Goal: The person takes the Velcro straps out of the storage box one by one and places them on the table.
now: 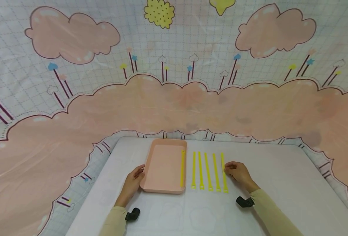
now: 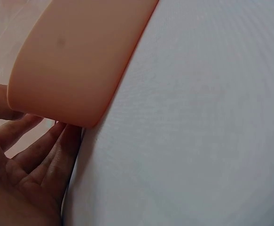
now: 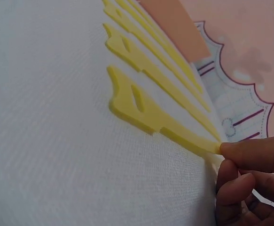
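My left hand (image 1: 132, 182) is at the left side of a shallow peach tray (image 1: 165, 164), thumb close to the rim and the other fingers low against the outer wall. In the left wrist view the tray's corner (image 2: 66, 80) hides the fingertips. My right hand (image 1: 240, 173) pinches the rightmost yellow strip (image 1: 222, 162) partway along its length. Seen from the right wrist, that flat strip has a wide, notched end (image 3: 132, 101) with a slot, pointing towards me, and the thumb and a finger (image 3: 254, 155) meet on its narrower part.
Several matching yellow strips (image 1: 208, 168) lie side by side between the tray and my right hand. Another yellow strip (image 1: 182, 167) lies inside the tray along its right wall. All this is on a white table (image 1: 191, 216), with a cloud-patterned cloth (image 1: 191, 108) behind.
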Action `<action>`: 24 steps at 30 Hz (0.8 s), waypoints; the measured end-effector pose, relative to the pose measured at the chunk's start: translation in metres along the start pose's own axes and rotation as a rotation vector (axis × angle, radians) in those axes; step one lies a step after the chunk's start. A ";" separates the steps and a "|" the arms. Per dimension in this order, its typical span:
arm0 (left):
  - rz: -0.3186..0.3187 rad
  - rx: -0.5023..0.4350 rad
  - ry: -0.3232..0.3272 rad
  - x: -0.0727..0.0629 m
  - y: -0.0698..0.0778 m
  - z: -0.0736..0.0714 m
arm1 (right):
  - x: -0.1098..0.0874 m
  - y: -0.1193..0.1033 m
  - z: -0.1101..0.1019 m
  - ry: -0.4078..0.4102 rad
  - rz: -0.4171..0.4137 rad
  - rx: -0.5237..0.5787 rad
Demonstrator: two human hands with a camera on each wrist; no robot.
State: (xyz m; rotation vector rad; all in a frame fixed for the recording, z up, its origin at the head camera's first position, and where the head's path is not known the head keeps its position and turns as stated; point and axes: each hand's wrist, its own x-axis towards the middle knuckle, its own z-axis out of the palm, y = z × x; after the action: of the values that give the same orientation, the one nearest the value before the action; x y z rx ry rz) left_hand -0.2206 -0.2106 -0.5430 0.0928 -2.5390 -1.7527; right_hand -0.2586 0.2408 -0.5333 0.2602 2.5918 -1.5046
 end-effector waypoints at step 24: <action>-0.016 0.010 -0.004 -0.001 -0.002 0.000 | -0.019 -0.034 -0.005 -0.111 -0.181 0.125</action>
State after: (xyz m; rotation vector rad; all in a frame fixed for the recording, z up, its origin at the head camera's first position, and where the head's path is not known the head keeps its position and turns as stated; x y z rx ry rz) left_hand -0.2200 -0.2116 -0.5452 0.1110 -2.5572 -1.7474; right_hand -0.2472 0.2272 -0.4981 -0.0464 2.4957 -1.6914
